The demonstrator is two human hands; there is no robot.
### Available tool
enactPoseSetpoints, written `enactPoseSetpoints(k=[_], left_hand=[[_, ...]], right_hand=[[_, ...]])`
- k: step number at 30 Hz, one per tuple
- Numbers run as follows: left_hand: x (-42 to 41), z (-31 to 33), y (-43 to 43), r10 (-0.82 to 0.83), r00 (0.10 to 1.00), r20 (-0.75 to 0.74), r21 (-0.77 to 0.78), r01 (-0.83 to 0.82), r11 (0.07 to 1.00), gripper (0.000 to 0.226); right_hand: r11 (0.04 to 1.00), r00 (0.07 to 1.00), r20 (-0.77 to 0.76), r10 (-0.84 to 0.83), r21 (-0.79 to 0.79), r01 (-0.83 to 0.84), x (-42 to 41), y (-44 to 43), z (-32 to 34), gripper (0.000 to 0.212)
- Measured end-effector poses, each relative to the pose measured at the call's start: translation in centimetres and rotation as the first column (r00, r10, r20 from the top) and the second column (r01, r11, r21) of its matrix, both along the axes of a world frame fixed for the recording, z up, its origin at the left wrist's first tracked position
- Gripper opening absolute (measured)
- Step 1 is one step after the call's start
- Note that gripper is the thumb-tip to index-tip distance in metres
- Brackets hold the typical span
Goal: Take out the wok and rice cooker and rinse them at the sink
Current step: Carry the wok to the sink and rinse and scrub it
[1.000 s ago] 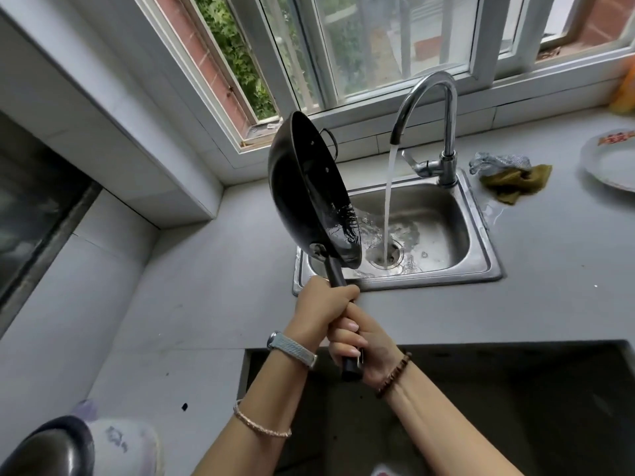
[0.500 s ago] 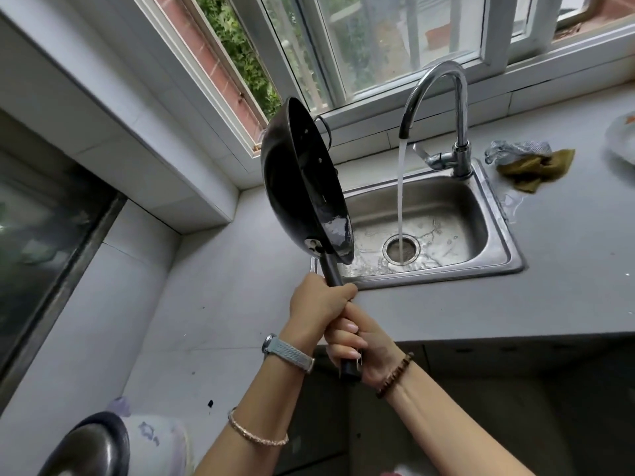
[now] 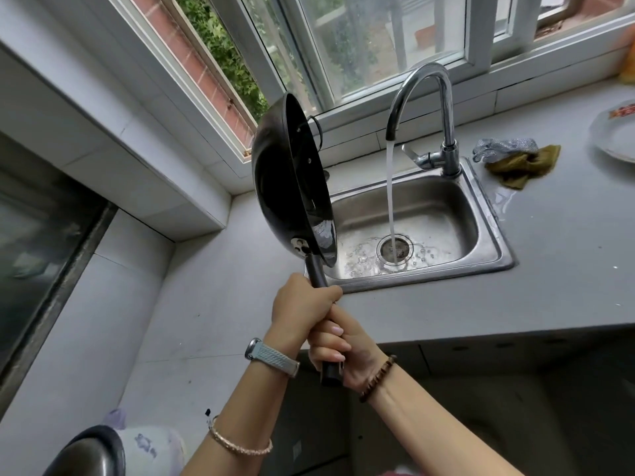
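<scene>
Left hand [image 3: 302, 304] and right hand [image 3: 347, 348] grip one wok [image 3: 285, 187].

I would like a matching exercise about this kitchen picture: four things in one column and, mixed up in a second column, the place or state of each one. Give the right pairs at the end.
Things
1. wok
2. faucet
3. olive cloth
4. plate

Places or states
A. cut off by the right edge of the picture
B. tilted up on its edge, handle held by the left hand and the right hand
C. lying crumpled on the counter, right of the sink
D. turned on and running

Pairs: 1-B, 2-D, 3-C, 4-A
</scene>
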State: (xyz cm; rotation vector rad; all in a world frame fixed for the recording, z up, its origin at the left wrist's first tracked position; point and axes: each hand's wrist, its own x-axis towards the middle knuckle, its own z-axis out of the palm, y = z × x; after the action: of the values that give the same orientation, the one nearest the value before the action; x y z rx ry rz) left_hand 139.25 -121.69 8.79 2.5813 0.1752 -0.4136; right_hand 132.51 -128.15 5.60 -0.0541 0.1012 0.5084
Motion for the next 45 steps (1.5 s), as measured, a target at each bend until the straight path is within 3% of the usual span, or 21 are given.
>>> enactPoseSetpoints(k=[3,10,14,22,26,31,33,38,42,45], left_hand=[[0.2,1.0,0.1,0.004,1.000,0.024,0.024,-0.005,1.000,0.023],[0.7,3.4,0.9,0.023,0.996,0.088,0.024,-0.026,0.999,0.031],[0.8,4.4,1.1,0.025,0.990,0.140,0.056,-0.033,0.998,0.029],[0.8,3.1,0.4,0.015,0.997,0.075,0.015,-0.016,1.000,0.023],[0.7,2.0,-0.1,0.011,0.999,0.048,0.046,-0.013,0.999,0.029],[0.7,2.0,-0.1,0.003,0.997,0.080,0.081,-0.009,0.997,0.027],[0.7,2.4,-0.3,-0.002,0.996,0.088,0.075,-0.005,0.997,0.026],[0.9,1.8,-0.6,0.001,0.998,0.059,0.032,-0.003,0.999,0.029],[1.0,1.0,-0.8,0.010,1.000,0.001,-0.040,-0.010,0.999,0.023],[0.7,1.0,-1.3,0.065,0.996,-0.062,-0.219,-0.077,0.973,0.024]], right_hand=[[1.000,0.998,0.065,0.008,-0.007,-0.008,0.5,0.1,0.8,0.051],[0.996,0.990,0.132,0.048,-0.085,-0.037,1.6,0.5,2.2,0.044],[0.996,0.976,0.203,0.078,-0.054,-0.068,1.9,0.7,2.9,0.043],[0.987,0.996,0.047,0.070,-0.149,-0.062,1.7,0.0,2.2,0.047],[0.990,0.998,0.020,0.059,-0.126,-0.056,1.4,-0.3,1.1,0.048],[0.995,0.992,0.104,0.069,0.062,-0.076,1.4,-0.2,0.7,0.049],[0.996,0.989,0.136,0.057,0.065,-0.066,1.6,-0.1,0.7,0.048],[0.997,0.991,0.118,0.068,0.019,-0.071,1.6,-0.8,0.6,0.050],[0.998,0.999,-0.001,0.054,-0.036,-0.054,1.5,-1.5,0.4,0.044],[0.996,0.995,-0.067,0.071,-0.040,-0.074,1.4,-2.2,0.4,0.042]])
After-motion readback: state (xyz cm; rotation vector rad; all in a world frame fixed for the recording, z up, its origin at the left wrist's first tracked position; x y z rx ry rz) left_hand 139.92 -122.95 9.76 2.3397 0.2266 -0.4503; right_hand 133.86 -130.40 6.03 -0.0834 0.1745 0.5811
